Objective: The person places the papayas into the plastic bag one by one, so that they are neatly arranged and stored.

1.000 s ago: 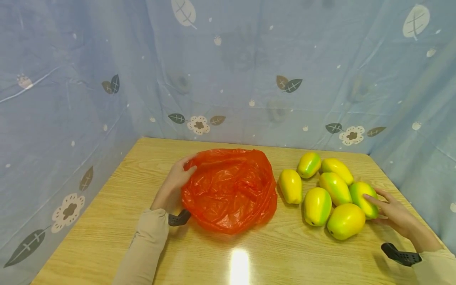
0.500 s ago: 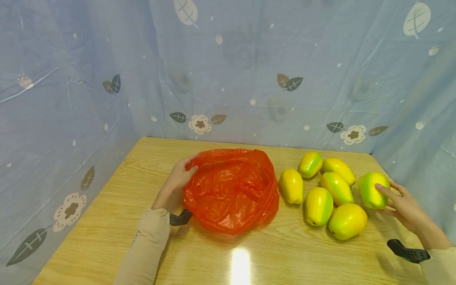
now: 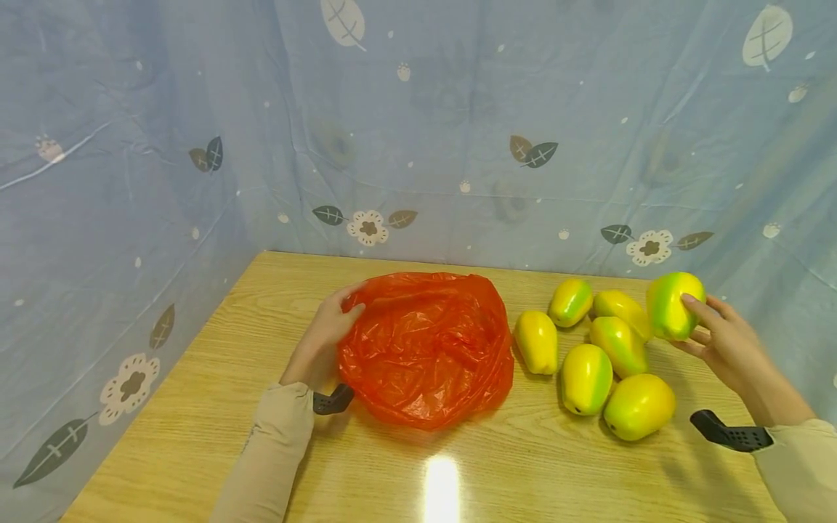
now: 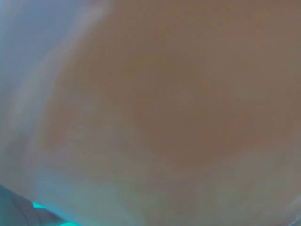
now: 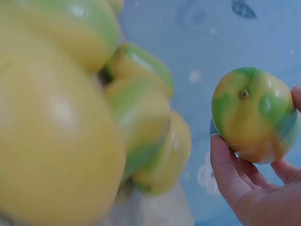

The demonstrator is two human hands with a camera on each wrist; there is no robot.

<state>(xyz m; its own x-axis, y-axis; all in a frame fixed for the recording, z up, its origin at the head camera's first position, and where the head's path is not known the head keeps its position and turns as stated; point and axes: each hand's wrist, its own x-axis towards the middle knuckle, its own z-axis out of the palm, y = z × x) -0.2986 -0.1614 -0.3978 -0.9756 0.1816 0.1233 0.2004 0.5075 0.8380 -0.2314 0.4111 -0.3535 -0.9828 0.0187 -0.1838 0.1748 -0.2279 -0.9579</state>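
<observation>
In the head view my left hand (image 3: 327, 323) holds the left rim of a red plastic bag (image 3: 421, 356), which lies spread open on the table. Its thumb is on the near side and the other fingers are partly hidden by the plastic. My right hand (image 3: 732, 345) grips a yellow-green papaya (image 3: 670, 305), raised above the table at the right. The right wrist view also shows this papaya (image 5: 251, 115), stem end toward the camera, between thumb and fingers of the right hand (image 5: 254, 193). The left wrist view is a blur.
Several more papayas lie grouped on the wooden table (image 3: 510, 465), between the bag and my right hand; one papaya (image 3: 536, 341) lies close to the bag's right side. A patterned blue curtain (image 3: 445, 145) hangs behind and along both sides of the table.
My right hand has picked up the rightmost papaya, first moving it right, away from the group, then up and slightly back left. The left hand and bag stay nearly still.
</observation>
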